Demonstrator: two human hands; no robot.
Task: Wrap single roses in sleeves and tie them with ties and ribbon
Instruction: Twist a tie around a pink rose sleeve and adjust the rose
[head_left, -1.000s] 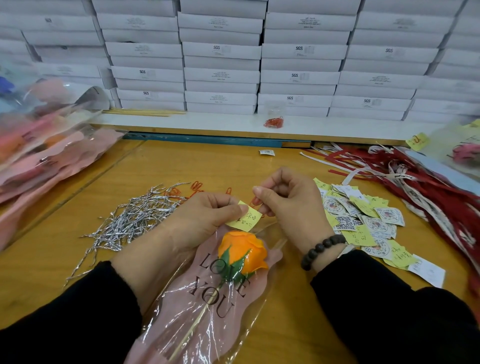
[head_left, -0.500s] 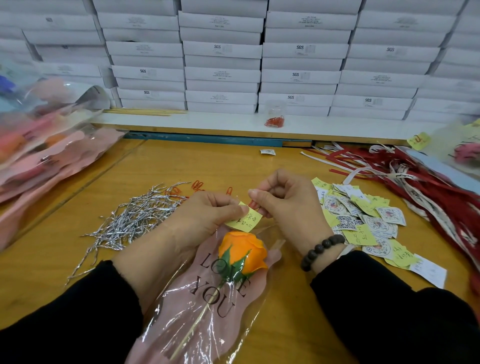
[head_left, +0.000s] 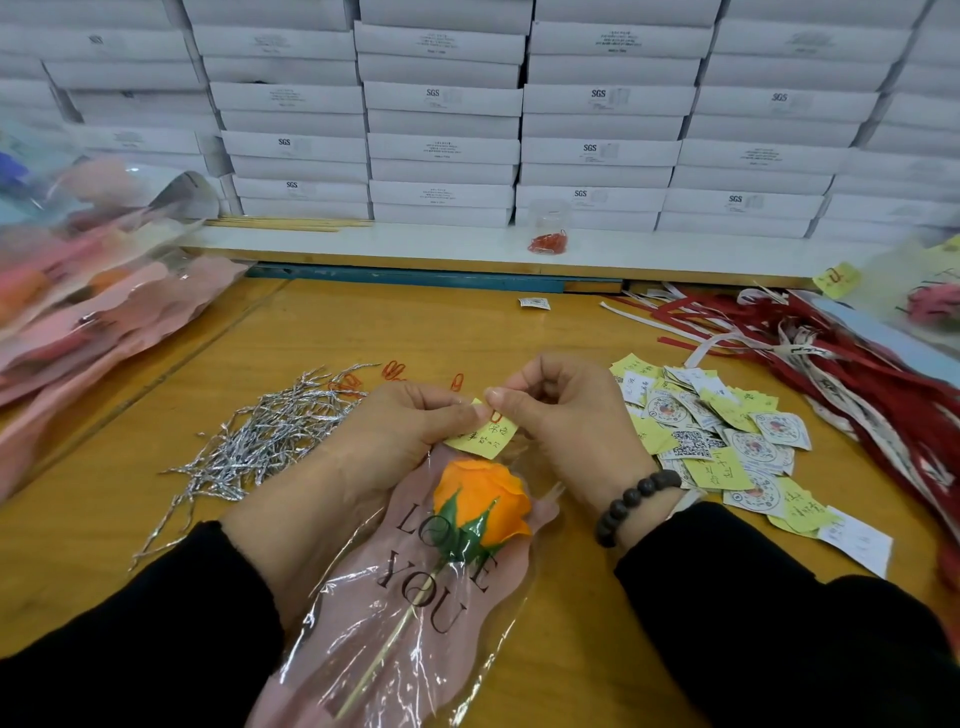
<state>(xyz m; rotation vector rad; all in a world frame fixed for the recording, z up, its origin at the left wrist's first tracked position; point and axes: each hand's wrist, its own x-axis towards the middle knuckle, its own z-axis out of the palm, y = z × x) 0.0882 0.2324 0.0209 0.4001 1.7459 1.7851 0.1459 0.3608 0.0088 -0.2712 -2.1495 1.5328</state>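
One orange rose (head_left: 483, 499) lies in a pink-and-clear sleeve (head_left: 415, 613) printed "LOVE YOU" at the near edge of the tabletop (head_left: 467, 332), bloom pointing away. Above the bloom, the left hand (head_left: 400, 431) and the right hand (head_left: 566, 415) both pinch one yellow handwritten note (head_left: 483, 439) at the sleeve's mouth, with a red paper clip (head_left: 496, 417) at the note's top edge. One loose heap of silver twist ties (head_left: 260, 441) lies left; a pile of cards (head_left: 727, 447) and red ribbons (head_left: 857, 364) lie right.
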